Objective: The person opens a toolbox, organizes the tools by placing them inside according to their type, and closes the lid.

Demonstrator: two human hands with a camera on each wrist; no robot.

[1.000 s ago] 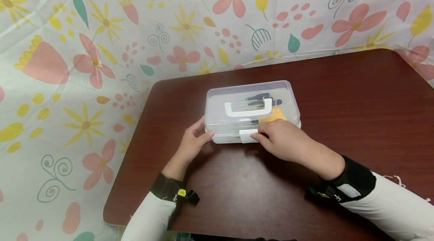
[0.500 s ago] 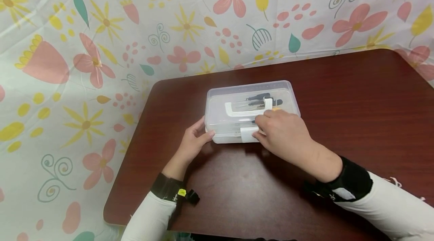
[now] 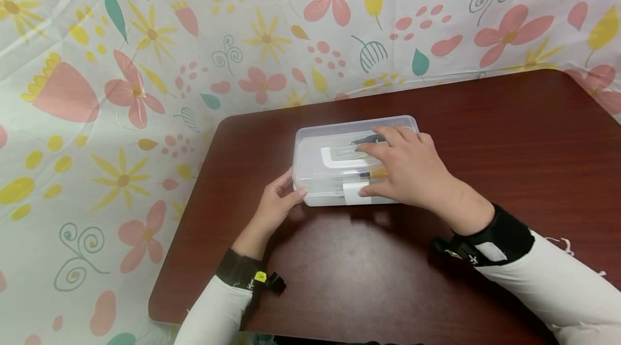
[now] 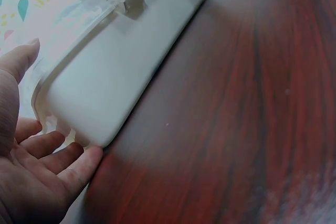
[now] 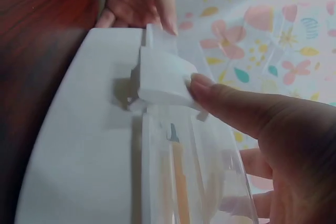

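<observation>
A clear-lidded plastic toolbox with a white base lies on the table. My left hand holds its left end, thumb at the lid's rim and fingers against the end wall. My right hand spreads over the lid's right half, with its thumb on the white front latch. In the right wrist view that latch sticks out from the front wall. A white carry handle lies on the lid, partly hidden by my right fingers. Dark-handled tools and something yellow-orange show through the plastic.
The dark red wooden table extends around the box, mostly to its right and front. A white flower-patterned sheet hangs behind the table and along its left. Each wrist wears a black strap with a small camera.
My right hand's fingers have uncurled from near the latch and spread up and back over the lid, while its thumb stays at the latch. My left hand and the toolbox have not moved.
</observation>
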